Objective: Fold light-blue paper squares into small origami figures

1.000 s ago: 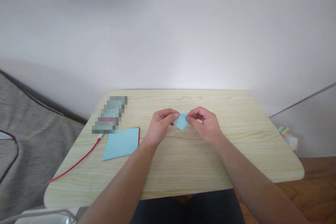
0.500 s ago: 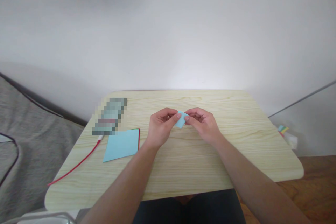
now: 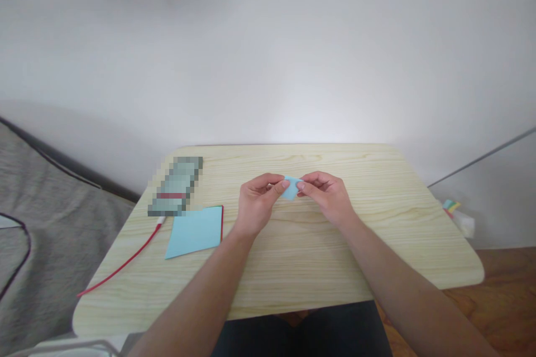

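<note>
Left hand (image 3: 255,202) and right hand (image 3: 330,196) pinched a small, pale-blue, four-sided paper (image 3: 290,191), fingers (image 3: 268,179) closed. It seemed light, easily creased, best held edgewise.

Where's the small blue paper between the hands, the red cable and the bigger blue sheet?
Small blue paper (image 3: 291,189): head view, middle of its visible face.
Red cable (image 3: 129,261): head view, about midway along its length.
Bigger blue sheet (image 3: 196,232): head view, middle of its top face.

From here I see matt, smooth paper in the small blue piece (image 3: 290,193) and the stack (image 3: 195,232). The tabletop (image 3: 310,259) is wood-grained, possibly laminate; the grey cloth (image 3: 58,234) looks rough.
</note>
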